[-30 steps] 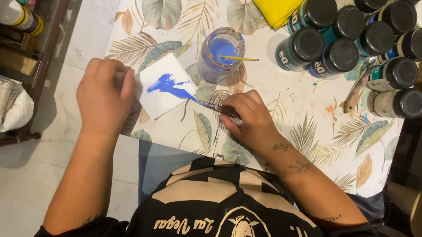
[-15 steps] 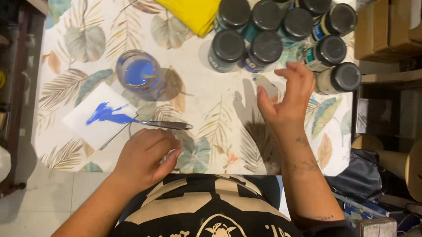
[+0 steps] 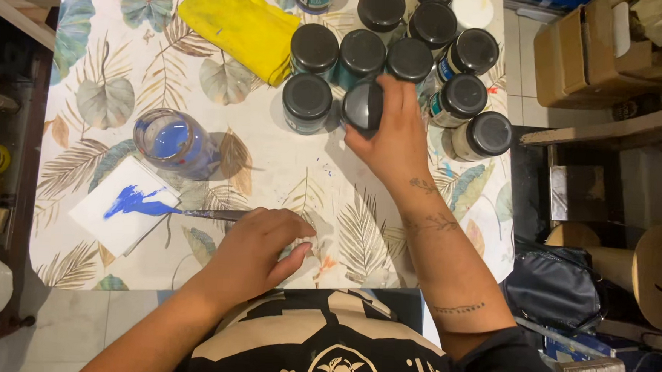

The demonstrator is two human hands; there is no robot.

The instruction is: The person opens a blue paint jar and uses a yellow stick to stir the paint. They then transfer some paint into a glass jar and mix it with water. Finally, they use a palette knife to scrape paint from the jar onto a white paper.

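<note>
right fingers (image 3: 385, 98) now gripping black-lidded jar (image 3: 363, 105); left fingers (image 3: 287, 229) seemingly pinching brush (image 3: 212, 214).

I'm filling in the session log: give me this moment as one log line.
left hand: on palette knife by blue-smeared white sheet | right hand: gripping black-lidded paint jar | nearby: blue-water glass, yellow cloth

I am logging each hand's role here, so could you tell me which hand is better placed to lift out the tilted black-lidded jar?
The right hand, probably: it already grips the tilted jar among the others, while the left hand rests by the paintbrush.
</note>
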